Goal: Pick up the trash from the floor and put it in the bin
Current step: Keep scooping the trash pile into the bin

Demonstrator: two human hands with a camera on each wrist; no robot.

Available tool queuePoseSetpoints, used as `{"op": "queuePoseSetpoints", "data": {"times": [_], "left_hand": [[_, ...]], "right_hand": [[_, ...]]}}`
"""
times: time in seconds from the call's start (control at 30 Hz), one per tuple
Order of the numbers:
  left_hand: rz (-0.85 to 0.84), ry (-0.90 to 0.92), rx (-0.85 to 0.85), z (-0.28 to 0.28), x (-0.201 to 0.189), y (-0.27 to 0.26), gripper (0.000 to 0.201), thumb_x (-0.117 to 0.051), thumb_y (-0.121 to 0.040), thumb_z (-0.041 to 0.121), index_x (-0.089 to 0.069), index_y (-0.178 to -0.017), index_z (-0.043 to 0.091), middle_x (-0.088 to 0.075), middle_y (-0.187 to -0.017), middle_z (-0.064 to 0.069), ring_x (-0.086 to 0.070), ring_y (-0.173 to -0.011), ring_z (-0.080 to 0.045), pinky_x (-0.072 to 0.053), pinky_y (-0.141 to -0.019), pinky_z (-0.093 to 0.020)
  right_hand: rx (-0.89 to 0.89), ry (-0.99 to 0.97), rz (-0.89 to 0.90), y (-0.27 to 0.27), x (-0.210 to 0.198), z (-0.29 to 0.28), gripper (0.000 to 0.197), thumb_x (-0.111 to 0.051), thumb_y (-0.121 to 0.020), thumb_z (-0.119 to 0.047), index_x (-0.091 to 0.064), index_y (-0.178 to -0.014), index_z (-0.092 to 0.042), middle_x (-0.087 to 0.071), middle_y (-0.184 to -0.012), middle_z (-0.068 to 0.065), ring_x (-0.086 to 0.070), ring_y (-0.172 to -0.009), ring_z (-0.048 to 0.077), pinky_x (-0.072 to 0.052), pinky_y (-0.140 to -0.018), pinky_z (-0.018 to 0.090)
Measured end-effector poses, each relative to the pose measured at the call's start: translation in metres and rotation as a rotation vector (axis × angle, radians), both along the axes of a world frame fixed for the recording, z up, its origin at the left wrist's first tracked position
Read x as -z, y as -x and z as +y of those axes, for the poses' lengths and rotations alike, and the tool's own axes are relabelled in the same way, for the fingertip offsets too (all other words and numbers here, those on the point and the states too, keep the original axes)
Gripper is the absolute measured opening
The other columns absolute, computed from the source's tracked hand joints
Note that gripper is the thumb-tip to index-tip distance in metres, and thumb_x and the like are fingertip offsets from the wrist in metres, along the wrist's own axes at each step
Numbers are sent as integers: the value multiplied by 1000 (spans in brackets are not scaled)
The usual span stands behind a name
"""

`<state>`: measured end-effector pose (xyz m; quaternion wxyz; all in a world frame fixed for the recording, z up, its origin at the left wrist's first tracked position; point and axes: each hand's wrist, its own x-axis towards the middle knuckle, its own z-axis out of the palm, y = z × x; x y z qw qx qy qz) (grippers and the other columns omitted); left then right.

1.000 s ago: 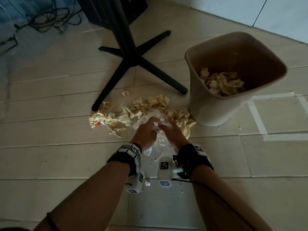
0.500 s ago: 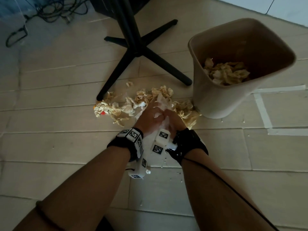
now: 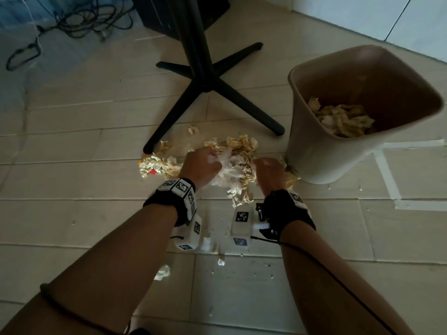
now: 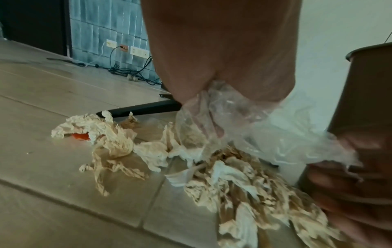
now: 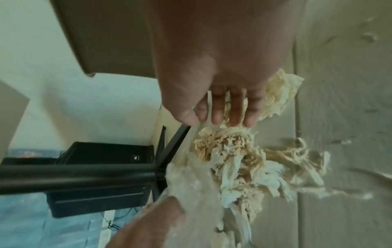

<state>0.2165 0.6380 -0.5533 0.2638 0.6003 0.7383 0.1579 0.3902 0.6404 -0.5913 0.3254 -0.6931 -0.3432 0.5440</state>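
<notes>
Since a second ago my hands had spread apart: left hand (image 3: 202,165) bunched the clear plastic (image 3: 225,170), right hand (image 3: 268,172) gripped crumpled paper trash (image 3: 242,151), floor-bound, hemmed by the bin (image 3: 314,151) at three o'clock, stand legs (image 3: 254,110) at twelve.

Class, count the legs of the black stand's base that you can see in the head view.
3: one reaching toward the paper pile, one toward the bin, one pointing away. A fourth may be partly hidden.

Black cross-legged stand (image 3: 205,76), tangled cables (image 3: 79,18), white floor tape (image 3: 387,175), perhaps wall sockets (image 4: 139,51)
</notes>
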Motion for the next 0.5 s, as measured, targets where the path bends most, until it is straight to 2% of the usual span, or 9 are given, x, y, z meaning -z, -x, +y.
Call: {"op": "queuePoseSetpoints", "data": {"times": [0.03,0.1,0.17,0.27,0.37,0.43,0.5], "left_hand": [[19,-11,-21,6,0,6,26,-67,-81,21,-66,-105,14,-68,-107,-11,-58,-81,-22,-43,-70,-24],[33,-24,-34,15,0,16,30,-69,-80,26,-64,-106,14,-67,-105,-9,-59,-85,-23,-47,-73,-27],[60,-21,-30,23,4,26,38,-72,-78,32,-62,-109,12,-64,-106,-7,-59,-92,-24,-49,-78,-31],[171,19,-41,42,15,42,46,-72,-78,37,-64,-112,7,-59,-115,-13,-59,-102,-30,-48,-85,-35],[234,42,-46,60,25,55,39,-69,-81,25,-66,-112,1,-52,-125,-18,-56,-112,-34,-48,-94,-38],[231,-14,-61,67,29,60,29,-64,-80,12,-66,-108,3,-54,-122,-18,-57,-110,-36,-48,-92,-39],[215,-25,-53,70,33,62,30,-60,-79,5,-59,-109,11,-57,-118,-15,-58,-106,-35,-47,-88,-40]], "right_hand": [[12,-29,-110,-2,4,1,37,-55,-72,-46,-71,-98,-25,-69,-105,4,-63,-107,27,-49,-95,41],[21,-27,-301,-5,9,0,37,-57,-77,-44,-70,-108,-28,-60,-127,5,-49,-125,31,-41,-103,42],[-24,29,-433,-10,15,-2,36,-61,-82,-43,-64,-116,-34,-44,-141,6,-36,-132,34,-35,-108,49],[-170,107,-491,-13,26,-5,61,-68,-80,-49,-46,-136,-39,-21,-157,6,-20,-144,37,-27,-114,59],[-272,165,-480,-15,37,-1,85,-72,-81,-44,-25,-151,-40,0,-166,5,-8,-151,39,-22,-117,61],[-328,180,-500,-13,42,0,93,-74,-80,-39,-16,-154,-40,8,-166,4,-8,-151,40,-24,-118,59],[-367,174,-567,-11,45,1,99,-74,-79,-39,-10,-154,-42,8,-166,3,-7,-151,42,-26,-116,59]]}}
